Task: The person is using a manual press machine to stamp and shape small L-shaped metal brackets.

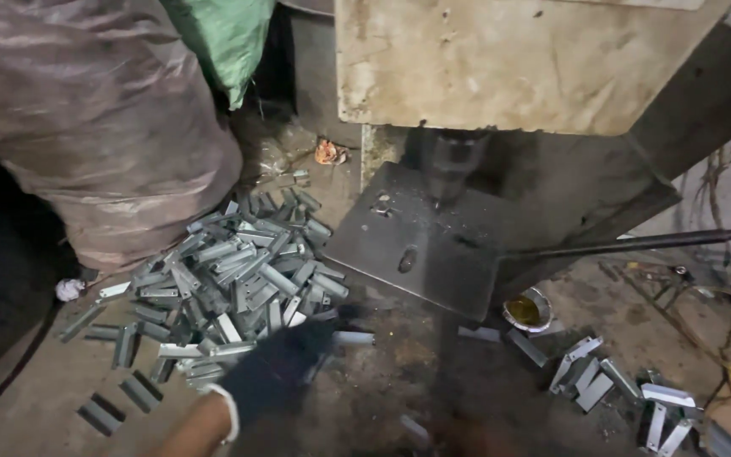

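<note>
A big sack of dull pinkish-brown plastic [95, 118] fills the ten o'clock part of the view, bulging and creased. Behind it at twelve o'clock hangs a green woven bag [226, 38]. A worn, cream-coloured machine housing [518, 59] spans from twelve to one o'clock, with a round steel ram [448, 169] pointing down from it onto a flat grey steel plate [420, 241] near the centre. A dark rod [636, 244] runs from the plate's edge out toward three o'clock.

On the dirty floor [399, 381], a heap of small bent grey metal pieces [230, 279] lies between eight and nine o'clock of the plate; a smaller scatter of the same pieces [611, 385] lies at five o'clock. A small round tin of yellowish liquid [526, 311] sits just beside the plate's lower corner.

The left hand [277, 368], in a dark glove, reaches up from six o'clock with forearm bare, its tip at the near edge of the heap. The glove is blurred, so I cannot tell whether the grip is spread or pinching a piece. The right hand is out of sight.
</note>
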